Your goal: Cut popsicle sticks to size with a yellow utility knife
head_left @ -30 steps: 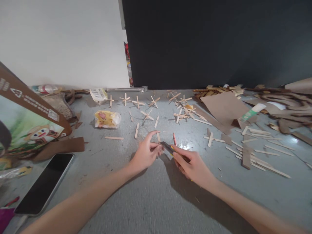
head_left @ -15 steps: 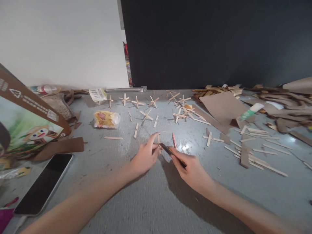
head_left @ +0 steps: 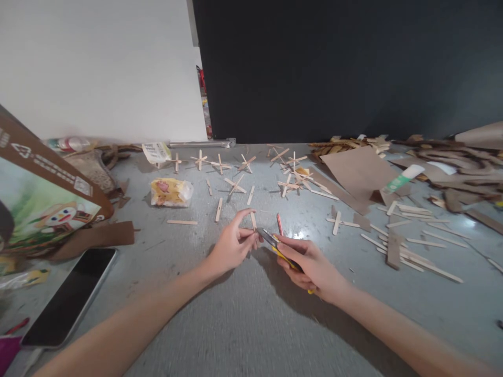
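Near the middle of the grey table, my left hand (head_left: pixel 231 245) pinches a short wooden stick (head_left: pixel 253 221) between thumb and fingers. My right hand (head_left: pixel 310 266) is closed round a black and yellow utility knife (head_left: pixel 270 239), whose tip meets the stick's lower end beside my left fingertips. A red and white striped piece (head_left: pixel 280 224) lies just beyond my right hand. Past my hands, several crossed stick pieces (head_left: pixel 236 185) stand or lie in rows, with a single stick (head_left: pixel 182 222) flat at the left.
A phone (head_left: pixel 70 296) and a brown printed bag (head_left: pixel 51 193) are at the left, a yellow packet (head_left: pixel 171 192) behind. At the right lie loose sticks (head_left: pixel 436 269), brown cardboard (head_left: pixel 357 173) and a green and white tube (head_left: pixel 403 178). A black panel (head_left: pixel 334 68) rises behind.
My right hand has turned, showing more of the knife's yellow side and more of its fingers. My left hand has shifted slightly left, and the stick's angle has changed a little.
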A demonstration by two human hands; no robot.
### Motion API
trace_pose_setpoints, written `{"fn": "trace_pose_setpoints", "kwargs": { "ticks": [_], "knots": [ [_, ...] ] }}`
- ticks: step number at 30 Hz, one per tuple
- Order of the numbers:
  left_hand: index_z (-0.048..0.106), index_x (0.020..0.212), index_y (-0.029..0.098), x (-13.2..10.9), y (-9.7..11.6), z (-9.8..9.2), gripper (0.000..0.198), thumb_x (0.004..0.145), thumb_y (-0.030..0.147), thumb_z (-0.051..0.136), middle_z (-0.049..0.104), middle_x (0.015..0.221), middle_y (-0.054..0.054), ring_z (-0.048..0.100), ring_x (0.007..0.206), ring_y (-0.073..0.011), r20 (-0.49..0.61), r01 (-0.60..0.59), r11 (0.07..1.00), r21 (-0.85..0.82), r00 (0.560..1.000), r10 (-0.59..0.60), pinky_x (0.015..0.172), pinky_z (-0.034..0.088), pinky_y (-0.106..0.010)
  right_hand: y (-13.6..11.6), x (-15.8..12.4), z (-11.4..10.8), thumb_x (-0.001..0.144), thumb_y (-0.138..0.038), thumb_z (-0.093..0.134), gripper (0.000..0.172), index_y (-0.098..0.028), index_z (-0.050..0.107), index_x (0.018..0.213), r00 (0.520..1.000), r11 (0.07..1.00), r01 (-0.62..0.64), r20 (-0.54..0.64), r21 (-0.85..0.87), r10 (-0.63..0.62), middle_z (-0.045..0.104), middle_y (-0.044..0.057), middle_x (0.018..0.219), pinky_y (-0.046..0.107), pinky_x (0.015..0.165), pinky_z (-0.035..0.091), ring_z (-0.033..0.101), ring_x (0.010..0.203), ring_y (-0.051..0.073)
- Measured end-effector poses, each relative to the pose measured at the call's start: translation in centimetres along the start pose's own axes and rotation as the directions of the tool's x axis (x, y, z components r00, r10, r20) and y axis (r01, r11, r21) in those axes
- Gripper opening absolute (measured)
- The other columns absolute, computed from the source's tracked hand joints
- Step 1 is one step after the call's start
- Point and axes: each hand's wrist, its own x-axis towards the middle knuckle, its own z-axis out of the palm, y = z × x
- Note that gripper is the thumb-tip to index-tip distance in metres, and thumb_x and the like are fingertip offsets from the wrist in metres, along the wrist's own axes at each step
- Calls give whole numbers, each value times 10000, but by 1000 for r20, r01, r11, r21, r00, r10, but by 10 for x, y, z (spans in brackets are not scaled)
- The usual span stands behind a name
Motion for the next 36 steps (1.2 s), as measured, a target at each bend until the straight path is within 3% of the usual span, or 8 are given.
{"fn": "trace_pose_setpoints", "kwargs": {
  "ticks": [6, 11, 14, 18, 24, 29, 33, 36],
  "knots": [
    [433, 1442, 166, -2, 1, 4, 683, 915, 509, 699, 713, 714, -17, 623, 615, -145, 20, 20, 998, -66, 1000, -19, 614, 478, -254, 1, 6, -7, 789, -576, 813, 456, -202, 645, 989, 998, 996, 57, -4, 71, -57, 522, -92, 612, 161, 312, 160, 214, 337, 2],
    [385, 1488, 188, -3, 4, 7, 727, 904, 484, 700, 730, 775, -19, 615, 615, -137, 2, 70, 996, -55, 998, -70, 617, 475, -261, 1, 5, -5, 908, -585, 663, 402, -184, 650, 933, 927, 892, 298, -120, -340, -355, 500, -78, 548, 244, 426, 393, 398, 377, 70],
    [424, 1433, 196, -7, 4, 13, 640, 899, 412, 703, 698, 701, 16, 618, 603, -145, 58, 109, 993, -35, 993, -106, 615, 474, -265, 3, 6, -2, 826, -540, 738, 407, -177, 674, 1001, 896, 823, 265, -187, -503, -403, 517, -62, 594, 268, 456, 406, 477, 463, 114],
    [460, 1357, 210, -16, 4, 23, 509, 893, 261, 662, 733, 727, 4, 652, 629, -158, 157, 159, 987, -2, 975, -157, 620, 489, -263, 7, 9, 1, 786, -471, 759, 308, -184, 655, 833, 887, 761, 239, -184, -603, -424, 544, -40, 614, 271, 500, 392, 469, 526, 119],
    [476, 1320, 219, -19, 5, 27, 458, 891, 229, 637, 748, 722, 3, 638, 604, -157, 169, 145, 987, 67, 973, -155, 592, 476, -251, 3, 6, 6, 858, -467, 683, 301, -199, 619, 735, 915, 767, 243, -121, -594, -384, 644, 3, 664, 279, 596, 463, 576, 614, 150],
    [526, 1231, 191, -15, 2, 22, 428, 901, 398, 702, 724, 708, -8, 609, 585, -139, 153, 145, 989, -12, 978, -142, 572, 459, -246, 1, 14, -1, 797, -660, 713, 489, -221, 520, 699, 962, 917, 183, -129, -355, -241, 488, -56, 528, 242, 422, 345, 394, 427, 93],
    [597, 1015, 169, -10, 2, 18, 423, 871, 545, 727, 737, 729, -53, 610, 576, -131, 86, 149, 986, -72, 986, -142, 580, 477, -259, -3, 16, -13, 806, -714, 705, 524, -238, 490, 782, 915, 927, 220, -264, -304, -304, 334, -115, 486, 227, 385, 253, 298, 392, 81],
    [603, 866, 178, -7, 3, 15, 418, 855, 575, 733, 753, 732, -70, 642, 582, -146, -17, 141, 987, -71, 990, -143, 594, 518, -281, -4, 9, -16, 950, -650, 567, 433, -228, 547, 1047, 892, 839, 293, -186, -459, -413, 402, -101, 552, 234, 403, 295, 374, 417, 110]
  ]
}}
